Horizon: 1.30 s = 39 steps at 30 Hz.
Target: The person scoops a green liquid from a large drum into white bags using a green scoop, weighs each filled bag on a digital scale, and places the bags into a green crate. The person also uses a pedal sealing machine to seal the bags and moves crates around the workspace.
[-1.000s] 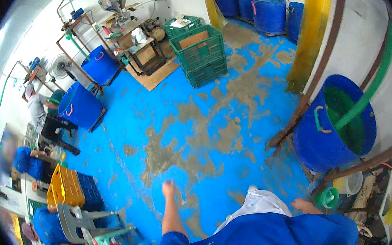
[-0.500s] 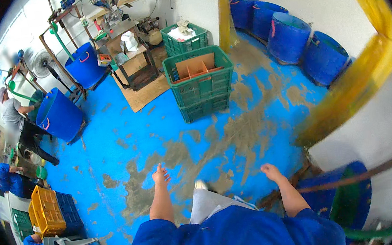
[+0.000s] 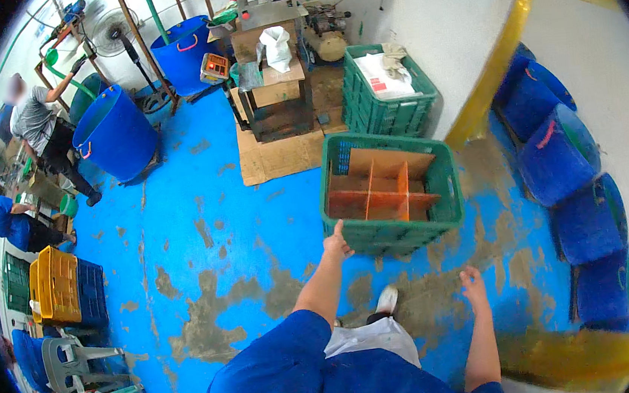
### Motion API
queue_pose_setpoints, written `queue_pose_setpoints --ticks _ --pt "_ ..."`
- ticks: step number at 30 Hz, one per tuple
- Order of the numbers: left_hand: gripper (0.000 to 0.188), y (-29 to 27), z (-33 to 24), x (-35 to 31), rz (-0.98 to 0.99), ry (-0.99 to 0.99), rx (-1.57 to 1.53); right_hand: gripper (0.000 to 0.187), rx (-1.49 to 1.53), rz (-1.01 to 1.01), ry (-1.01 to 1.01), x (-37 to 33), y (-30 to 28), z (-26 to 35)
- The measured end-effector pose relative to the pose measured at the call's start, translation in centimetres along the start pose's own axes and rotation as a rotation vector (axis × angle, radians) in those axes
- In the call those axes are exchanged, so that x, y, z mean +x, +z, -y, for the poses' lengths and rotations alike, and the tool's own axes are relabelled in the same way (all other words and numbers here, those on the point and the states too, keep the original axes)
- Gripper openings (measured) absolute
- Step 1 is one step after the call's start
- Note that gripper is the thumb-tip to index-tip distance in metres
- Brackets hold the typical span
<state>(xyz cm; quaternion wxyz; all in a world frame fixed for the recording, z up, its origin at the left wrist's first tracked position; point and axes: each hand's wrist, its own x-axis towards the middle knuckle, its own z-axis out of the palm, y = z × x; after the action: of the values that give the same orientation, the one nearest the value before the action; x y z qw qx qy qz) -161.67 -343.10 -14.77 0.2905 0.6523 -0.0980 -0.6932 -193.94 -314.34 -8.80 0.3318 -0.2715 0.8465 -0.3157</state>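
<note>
My left hand (image 3: 339,242) is raised beside the near left corner of a green plastic crate (image 3: 401,230), fingers apart and holding nothing. Whether it touches the crate cannot be told. Inside the crate, orange-brown dividers (image 3: 386,195) form several compartments, with a brown board (image 3: 394,162) at the far side. My right hand (image 3: 474,286) hangs in the air to the right, nearer to me than the crate. Its fingers are loosely bent and apart, with nothing in them.
Behind stands another green crate (image 3: 390,113) with white sacks. A worktable (image 3: 278,94) holds a white bag. Blue drums (image 3: 589,219) line the right wall; a yellow plastic curtain (image 3: 573,361) hangs near my right arm. Two people (image 3: 38,121) work at far left, near a blue tub (image 3: 118,136).
I have stepped forward and turned, so the green crate is now close in front of me. My left hand has come up to its near corner; my right hand's fingers have loosened.
</note>
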Motion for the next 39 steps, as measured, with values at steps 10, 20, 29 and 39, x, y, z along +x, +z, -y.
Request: queue_pose_setpoints --ticks 10,20,29,39 --pt "0.03 6.6 -1.1 4.6 -0.405 -0.004 -0.37 0.09 -0.219 0.022 0.043 33.8 1.9 8.0" --pt "0.038 -10.2 -10.2 12.1 -0.86 0.248 -0.349 0.106 -0.119 0.323 0.087 26.3 19.8 19.1" --pt "0.071 -11.7 -33.7 19.0 -0.796 0.314 0.652 0.071 -0.573 1.465 -0.456 22.0 35.4 33.2" --pt "0.049 -6.0 -44.0 27.2 -0.777 0.027 0.405 0.044 -0.565 1.702 -0.643 55.5 26.6 40.8"
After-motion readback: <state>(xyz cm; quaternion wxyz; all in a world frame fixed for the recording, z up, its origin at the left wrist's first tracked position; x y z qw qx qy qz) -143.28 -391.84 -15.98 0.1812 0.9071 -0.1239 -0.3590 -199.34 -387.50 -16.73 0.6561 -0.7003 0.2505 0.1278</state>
